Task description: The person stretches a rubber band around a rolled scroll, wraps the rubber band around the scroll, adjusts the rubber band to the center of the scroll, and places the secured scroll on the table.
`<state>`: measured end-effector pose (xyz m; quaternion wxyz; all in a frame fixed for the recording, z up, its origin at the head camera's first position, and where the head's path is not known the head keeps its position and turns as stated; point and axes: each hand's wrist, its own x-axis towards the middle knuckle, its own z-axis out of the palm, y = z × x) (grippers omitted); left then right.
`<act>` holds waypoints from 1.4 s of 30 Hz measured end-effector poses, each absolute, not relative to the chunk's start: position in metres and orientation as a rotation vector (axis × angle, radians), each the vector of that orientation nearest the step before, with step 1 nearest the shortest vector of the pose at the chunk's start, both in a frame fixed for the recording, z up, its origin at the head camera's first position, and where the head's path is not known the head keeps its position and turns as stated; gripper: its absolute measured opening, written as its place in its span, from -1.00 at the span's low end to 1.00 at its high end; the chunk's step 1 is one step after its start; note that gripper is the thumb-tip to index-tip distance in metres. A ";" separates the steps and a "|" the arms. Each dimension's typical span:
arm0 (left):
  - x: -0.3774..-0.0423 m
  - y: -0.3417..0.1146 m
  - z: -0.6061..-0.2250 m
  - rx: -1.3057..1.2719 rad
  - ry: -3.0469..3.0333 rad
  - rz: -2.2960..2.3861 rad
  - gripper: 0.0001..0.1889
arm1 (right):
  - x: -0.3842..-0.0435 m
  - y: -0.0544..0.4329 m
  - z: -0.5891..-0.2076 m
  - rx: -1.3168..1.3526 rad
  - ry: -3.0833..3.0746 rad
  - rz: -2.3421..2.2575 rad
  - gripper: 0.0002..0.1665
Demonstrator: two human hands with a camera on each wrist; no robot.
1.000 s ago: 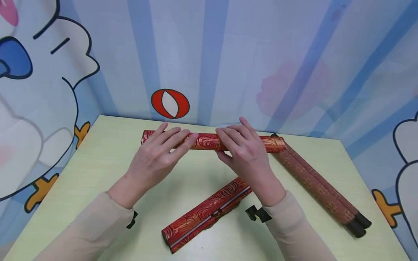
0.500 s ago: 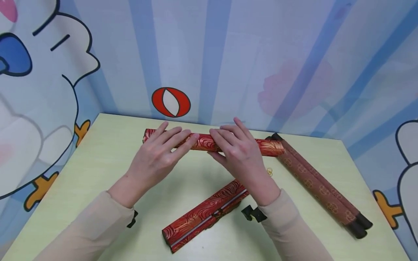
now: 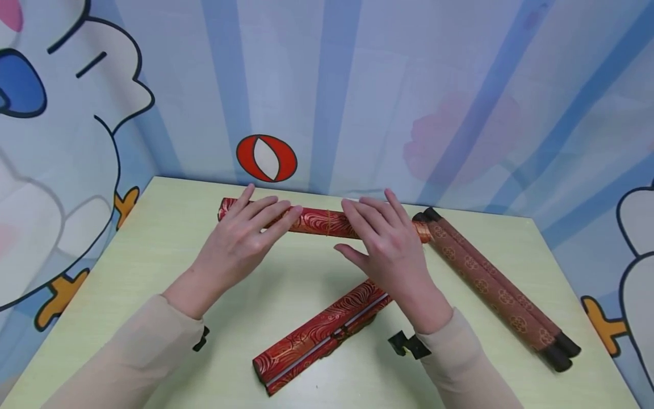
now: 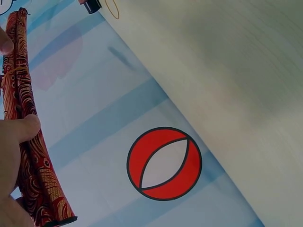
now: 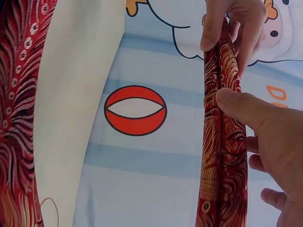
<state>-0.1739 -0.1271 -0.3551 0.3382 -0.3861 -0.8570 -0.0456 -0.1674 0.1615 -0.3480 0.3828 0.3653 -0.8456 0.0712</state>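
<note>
While the left hand (image 3: 242, 236) holds a red roll (image 3: 310, 220), the right hand (image 3: 385, 247) has a wide grip.
A band (image 3: 328, 222) circles the red roll; brown rolls (image 3: 477, 277) lie by its right end.

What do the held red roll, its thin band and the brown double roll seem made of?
Red roll: probably brocade-like fabric, with shiny gold swirls, though coated paper is possible.
Thin band: likely rubber or elastic, a narrow yellowish loop hugging the roll.
Brown double roll: duller fabric or paper with gold motifs; its black ends look smooth, perhaps plastic.
</note>
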 end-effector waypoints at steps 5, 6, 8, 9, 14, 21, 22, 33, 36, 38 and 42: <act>-0.179 -0.134 -0.359 -1.000 -2.239 -0.176 -0.33 | -0.165 0.168 -0.350 0.927 -2.153 0.215 -0.05; -0.180 -0.135 -0.360 -0.999 -2.238 -0.186 -0.34 | -0.164 0.169 -0.351 0.926 -2.152 0.218 -0.05; -0.182 -0.137 -0.361 -0.994 -2.239 -0.198 -0.34 | -0.164 0.171 -0.352 0.925 -2.151 0.218 -0.06; -0.182 -0.138 -0.362 -0.993 -2.243 -0.199 -0.34 | -0.163 0.172 -0.353 0.925 -2.149 0.215 -0.05; -0.185 -0.141 -0.365 -0.990 -2.251 -0.184 -0.34 | -0.165 0.172 -0.355 0.931 -2.138 0.215 -0.08; -0.191 -0.149 -0.369 -0.986 -2.236 -0.223 -0.36 | -0.168 0.171 -0.358 0.944 -2.153 0.227 -0.12; -0.192 -0.151 -0.370 -0.988 -2.241 -0.233 -0.36 | -0.167 0.171 -0.358 0.943 -2.158 0.228 -0.12; -0.220 -0.185 -0.386 -0.998 -2.322 -0.371 -0.38 | -0.159 0.182 -0.371 0.943 -2.204 0.238 -0.13; -0.229 -0.190 -0.392 -0.991 -2.353 -0.377 -0.37 | -0.156 0.185 -0.374 0.933 -2.217 0.226 -0.14; -0.236 -0.192 -0.397 -0.981 -2.379 -0.376 -0.38 | -0.153 0.188 -0.376 0.928 -2.223 0.219 -0.14; -0.250 -0.193 -0.407 -0.963 -2.439 -0.356 -0.41 | -0.148 0.193 -0.381 0.929 -2.230 0.223 -0.12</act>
